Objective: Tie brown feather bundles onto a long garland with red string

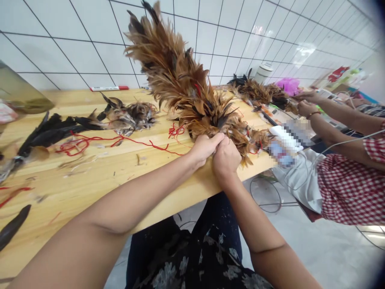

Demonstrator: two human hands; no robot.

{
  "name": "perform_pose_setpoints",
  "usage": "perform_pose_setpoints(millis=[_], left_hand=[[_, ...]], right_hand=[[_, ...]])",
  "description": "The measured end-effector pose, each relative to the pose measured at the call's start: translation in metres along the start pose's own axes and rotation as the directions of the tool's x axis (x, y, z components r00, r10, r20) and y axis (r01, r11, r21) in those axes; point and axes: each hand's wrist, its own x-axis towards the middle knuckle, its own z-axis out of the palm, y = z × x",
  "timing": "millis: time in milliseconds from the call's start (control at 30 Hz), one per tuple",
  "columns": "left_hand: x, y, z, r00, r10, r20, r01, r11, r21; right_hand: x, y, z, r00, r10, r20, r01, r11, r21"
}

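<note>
A long, full feather duster (177,76) of brown and black feathers slants up to the left from the table toward the tiled wall. Close together at its lower part, near the table's front edge, are my left hand (204,149) and my right hand (227,159), both closed around it. My fingers hide the exact spot they grip. Red thread (135,141) trails across the table and passes behind my left forearm. More brown feathers (252,138) spread to the right of my fists.
Black feathers (54,130) and a mottled feather bunch (132,116) lie on the wooden table (156,182). A red-and-white marker (110,88) rests by the wall. At the right, a co-worker's hands (308,106) touch another feather piece (264,93). A white canister (263,73) stands behind.
</note>
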Motion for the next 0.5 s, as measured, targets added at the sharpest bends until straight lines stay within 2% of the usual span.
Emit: perform_pose_setpoints(millis=[133, 233, 300, 367, 433, 500], left_hand=[[0.004, -0.001, -0.009, 0.993, 0.095, 0.069, -0.103, 0.986, 0.131], [0.007, 0.000, -0.017, 0.981, 0.099, 0.167, -0.127, 0.979, 0.162], [0.008, 0.003, -0.021, 0.970, 0.094, 0.225, -0.133, 0.978, 0.163], [0.006, 0.008, -0.024, 0.960, 0.081, 0.269, -0.130, 0.977, 0.170], [0.003, 0.014, -0.026, 0.952, 0.074, 0.297, -0.137, 0.971, 0.196], [0.000, 0.020, -0.028, 0.942, 0.072, 0.328, -0.152, 0.963, 0.224]], right_hand=[[0.005, 0.002, -0.009, 0.991, 0.002, 0.134, -0.025, 0.986, 0.164], [0.012, 0.016, -0.016, 0.968, -0.112, 0.226, 0.000, 0.897, 0.443], [0.016, 0.029, -0.020, 0.933, -0.221, 0.284, -0.027, 0.744, 0.668], [0.019, 0.040, -0.024, 0.878, -0.317, 0.359, -0.143, 0.542, 0.828], [0.020, 0.048, -0.029, 0.815, -0.390, 0.427, -0.292, 0.360, 0.886], [0.019, 0.053, -0.033, 0.772, -0.422, 0.476, -0.411, 0.242, 0.879]])
